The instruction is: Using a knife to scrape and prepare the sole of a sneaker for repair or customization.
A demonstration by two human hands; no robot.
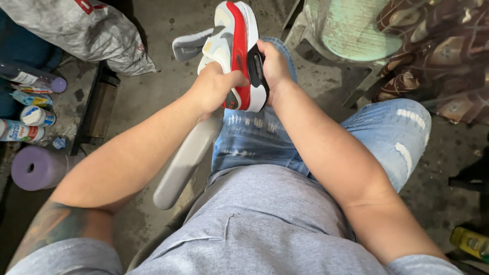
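grey plastic sack [76, 30] top left, red print | labelled bottles [23, 131] far left | yellow bottle [471, 243] lower right

1. Stained concrete floor [168, 30] runs from 12 to 6 o'clock.
2. Green plastic chair [356, 30] stands at 1 o'clock.
3. Grey sack [76, 30] lies at 11.
4. Purple roll [35, 167] lies at 9.

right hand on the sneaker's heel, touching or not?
Touching. The head view shows the right hand wrapped around the heel of the red, white and grey sneaker, its thumb pressed on the black heel part with no gap.
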